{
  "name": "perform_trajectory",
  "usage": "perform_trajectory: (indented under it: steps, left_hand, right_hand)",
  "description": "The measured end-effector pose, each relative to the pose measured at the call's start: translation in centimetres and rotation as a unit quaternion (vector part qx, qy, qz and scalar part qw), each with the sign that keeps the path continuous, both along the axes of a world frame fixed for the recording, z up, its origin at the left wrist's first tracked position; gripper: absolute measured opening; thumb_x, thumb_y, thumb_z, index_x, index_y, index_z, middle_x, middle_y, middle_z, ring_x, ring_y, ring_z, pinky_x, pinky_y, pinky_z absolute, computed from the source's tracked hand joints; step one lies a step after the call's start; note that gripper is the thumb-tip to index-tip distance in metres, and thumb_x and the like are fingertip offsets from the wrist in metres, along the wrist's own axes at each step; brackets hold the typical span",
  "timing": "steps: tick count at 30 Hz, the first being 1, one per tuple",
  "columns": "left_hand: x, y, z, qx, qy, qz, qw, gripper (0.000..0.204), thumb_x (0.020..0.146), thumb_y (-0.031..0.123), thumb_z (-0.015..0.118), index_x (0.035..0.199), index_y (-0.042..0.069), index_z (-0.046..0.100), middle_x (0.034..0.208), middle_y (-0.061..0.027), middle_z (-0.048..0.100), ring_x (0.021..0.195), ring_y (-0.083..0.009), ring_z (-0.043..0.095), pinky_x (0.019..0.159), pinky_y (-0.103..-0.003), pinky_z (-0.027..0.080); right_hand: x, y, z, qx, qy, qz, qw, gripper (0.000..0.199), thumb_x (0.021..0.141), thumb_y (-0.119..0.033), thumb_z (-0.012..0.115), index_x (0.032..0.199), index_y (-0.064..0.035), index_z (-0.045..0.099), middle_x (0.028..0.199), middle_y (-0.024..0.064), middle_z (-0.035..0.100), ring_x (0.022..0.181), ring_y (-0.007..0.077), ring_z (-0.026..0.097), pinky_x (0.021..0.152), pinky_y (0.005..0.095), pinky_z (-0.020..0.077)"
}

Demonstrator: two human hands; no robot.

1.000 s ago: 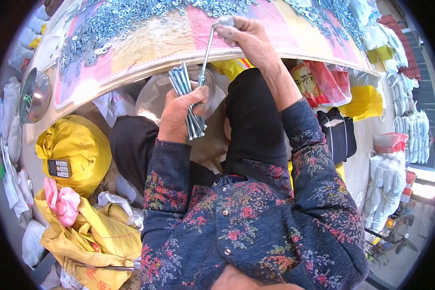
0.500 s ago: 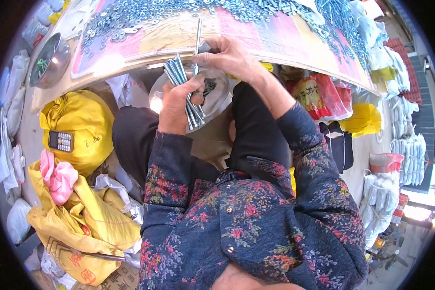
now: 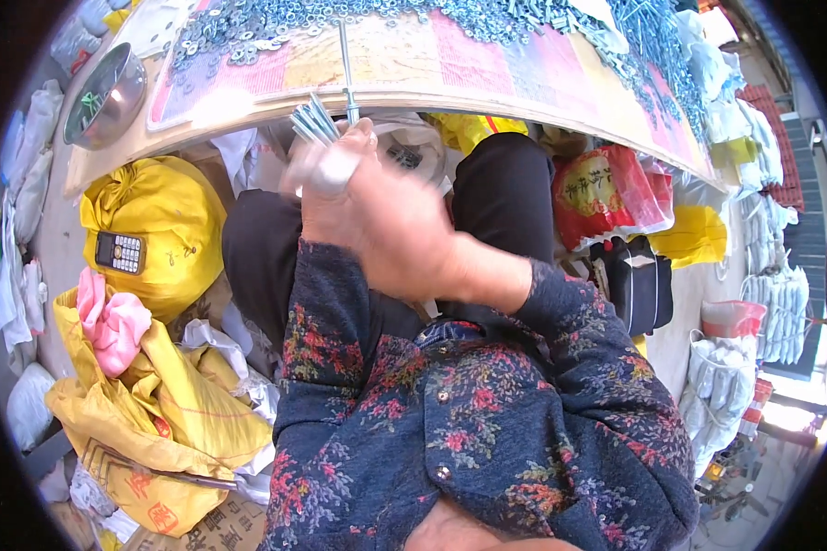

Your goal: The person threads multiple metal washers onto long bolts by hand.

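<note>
Where visible, rods (image 3: pixel 312 121) above left grip (image 3: pixel 322 208)

Bright light glares white on the tabletop (image 3: pixel 225 104), the hands (image 3: pixel 381 207) blur, and edges curve into black.

The desk (image 3: pixel 404 69) spans the front, washers (image 3: pixel 239 35) strewn along its far part, a bowl (image 3: pixel 127 101) at its left end. Short of its near edge, between the knees (image 3: pixel 504 188), the right hand (image 3: pixel 377 207) is over the left hand (image 3: pixel 324 216), and bolts (image 3: pixel 313 121) project forward from the left one. Left of the knees sits a sack (image 3: pixel 175 197) with a phone (image 3: pixel 120 252) on it; nearer the person, a cloth (image 3: pixel 118 332) lies on another sack (image 3: pixel 198 413). Right of the knees is a bag (image 3: pixel 574 207), with a bundle (image 3: pixel 641 289) just behind it.
</note>
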State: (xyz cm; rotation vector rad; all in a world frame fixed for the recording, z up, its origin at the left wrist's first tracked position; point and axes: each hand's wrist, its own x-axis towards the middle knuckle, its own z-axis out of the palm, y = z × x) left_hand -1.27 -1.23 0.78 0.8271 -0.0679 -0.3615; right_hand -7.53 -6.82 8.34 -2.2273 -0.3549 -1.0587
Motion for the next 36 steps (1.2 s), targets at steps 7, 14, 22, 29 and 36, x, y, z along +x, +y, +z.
perform_trajectory:
  steps: [7,14,22,29,36]
  left_hand:
    - [0.8,0.4,0.1,-0.019,0.136,-0.028,0.99,0.011,0.086,0.005,0.063,0.094,-0.001,0.059,0.078,-0.0064,0.06,0.06,-0.0106,0.052,0.053,-0.024,0.044]
    - [0.3,0.3,0.5,0.0,0.065,-0.057,0.996,0.012,0.083,-0.001,0.066,0.094,-0.001,0.063,0.074,-0.0058,0.061,0.053,-0.0093,0.051,0.047,-0.021,0.039]
    - [-0.3,0.1,1.0,0.071,0.036,-0.012,0.997,0.009,0.081,-0.001,0.068,0.089,-0.001,0.065,0.073,-0.0051,0.061,0.055,-0.0083,0.052,0.046,-0.02,0.04]
    - [0.5,-0.3,0.4,0.012,0.091,0.028,0.995,0.014,0.084,0.007,0.069,0.092,-0.002,0.063,0.077,-0.0061,0.061,0.057,-0.0105,0.053,0.05,-0.023,0.043]
    - [0.9,0.1,-1.1,-0.034,0.092,-0.049,0.994,0.011,0.086,0.001,0.062,0.096,-0.003,0.062,0.082,-0.0097,0.065,0.067,-0.0178,0.064,0.054,-0.029,0.049]
  right_hand:
    - [0.3,-1.2,-1.2,0.007,0.127,0.005,0.992,0.046,0.082,-0.002,0.059,0.127,0.004,0.049,0.103,0.025,0.058,0.095,0.0413,0.059,0.078,0.0461,0.0479]
    - [3.2,-5.5,-2.1,0.097,0.124,-0.141,0.977,0.038,0.083,-0.024,0.069,0.104,0.0068,0.061,0.096,0.0234,0.065,0.085,0.0305,0.066,0.073,0.0392,0.0526]
    - [5.7,-9.5,-7.1,0.192,0.219,-0.036,0.956,0.024,0.086,-0.019,0.064,0.093,0.0025,0.069,0.087,0.0236,0.067,0.081,0.025,0.067,0.073,0.0359,0.0523]
    - [2.2,-2.1,-2.3,-0.116,0.14,-0.146,0.972,0.018,0.085,-0.011,0.052,0.092,0.0037,0.061,0.091,0.0236,0.064,0.075,0.0343,0.062,0.064,0.038,0.0502]
    - [1.8,-0.4,-0.6,-0.339,0.284,-0.12,0.889,0.018,0.083,-0.009,0.051,0.099,-0.002,0.055,0.082,0.009,0.053,0.076,0.0232,0.055,0.068,0.0347,0.0494]
